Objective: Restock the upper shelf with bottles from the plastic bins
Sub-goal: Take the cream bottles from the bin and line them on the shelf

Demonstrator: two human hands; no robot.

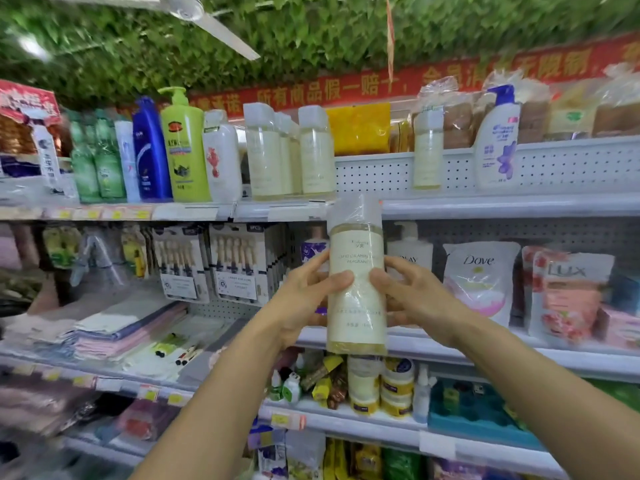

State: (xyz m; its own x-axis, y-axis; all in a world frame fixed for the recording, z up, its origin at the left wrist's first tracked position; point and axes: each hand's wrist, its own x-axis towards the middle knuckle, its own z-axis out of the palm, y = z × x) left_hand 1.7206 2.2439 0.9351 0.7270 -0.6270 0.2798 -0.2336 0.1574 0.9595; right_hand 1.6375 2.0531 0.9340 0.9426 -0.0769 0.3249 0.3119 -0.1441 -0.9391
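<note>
A pale yellow bottle (356, 275), wrapped in clear film, stood upright in mid-air in front of the shelves, its cap level with the front edge of the upper shelf (485, 206). Both hands grasped it: the left hand (304, 296) curled round its left side with the thumb across the label, and the right hand (412, 292) gripped the right side the same way.

On the upper shelf, just above and left of the held bottle, a row of matching bottles (291, 150) stood together, and one more matching bottle (427, 150) stood alone further right. Between them was a bare stretch of shelf backed by a white pegboard (374, 173).

The step in hand looked like the lift toward that gap. The next move would call for raising the bottle clear of the shelf's front edge, then setting it down upright beside the row without knocking its neighbours. The plastic bins were out of view.
</note>
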